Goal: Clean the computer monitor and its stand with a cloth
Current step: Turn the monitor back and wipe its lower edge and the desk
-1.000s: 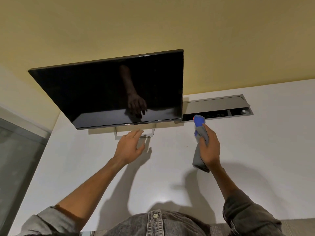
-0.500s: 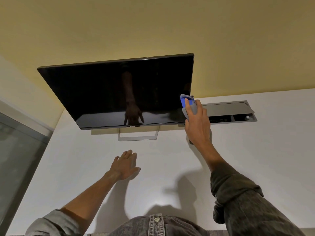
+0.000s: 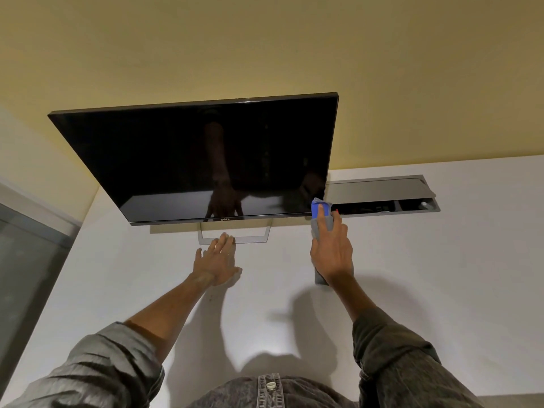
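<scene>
A black monitor (image 3: pixel 191 160) stands switched off on a white desk (image 3: pixel 441 275), on a silver open-frame stand (image 3: pixel 262 237). My right hand (image 3: pixel 331 251) grips a grey and blue cloth (image 3: pixel 319 209) and holds its tip against the screen's lower right corner. The cloth's tail hangs out below my palm. My left hand (image 3: pixel 216 259) lies flat on the desk with straight fingers, the fingertips touching the front bar of the stand.
A grey cable tray (image 3: pixel 379 188) with its lid raised is sunk into the desk right of the monitor. A yellow wall rises behind. A glass panel (image 3: pixel 26 275) borders the desk on the left.
My left hand has slid forward across the desk to the stand's front bar. My right hand with the cloth stays at the screen's lower right corner, slightly lower than before.
</scene>
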{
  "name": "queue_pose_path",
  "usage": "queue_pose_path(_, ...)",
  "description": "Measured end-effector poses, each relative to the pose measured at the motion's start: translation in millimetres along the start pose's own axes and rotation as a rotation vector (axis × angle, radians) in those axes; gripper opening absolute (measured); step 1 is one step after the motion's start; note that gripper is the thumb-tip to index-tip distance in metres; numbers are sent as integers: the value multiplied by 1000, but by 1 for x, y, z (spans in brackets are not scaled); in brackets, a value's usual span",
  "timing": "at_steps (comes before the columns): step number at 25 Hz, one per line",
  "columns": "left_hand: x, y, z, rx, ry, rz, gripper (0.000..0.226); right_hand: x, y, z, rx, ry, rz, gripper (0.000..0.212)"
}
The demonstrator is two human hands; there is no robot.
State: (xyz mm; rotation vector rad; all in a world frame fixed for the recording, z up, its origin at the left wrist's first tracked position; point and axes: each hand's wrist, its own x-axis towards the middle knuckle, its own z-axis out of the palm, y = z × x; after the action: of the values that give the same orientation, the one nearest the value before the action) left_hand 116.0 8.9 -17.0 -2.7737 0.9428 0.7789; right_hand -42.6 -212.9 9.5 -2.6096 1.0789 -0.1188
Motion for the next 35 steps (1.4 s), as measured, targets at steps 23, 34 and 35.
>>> queue_pose_path(23,24,-8,12,-21,-126,-19,92,39,-21,-43,204,411,-56,61)
queue_pose_path(34,30,-13,21,12,-116,-14,95,77,-53,-121,99,515,-91,61)
queue_pose_path(35,30,-13,21,14,-116,-15,95,80,-55,-127,86,513,-93,62)
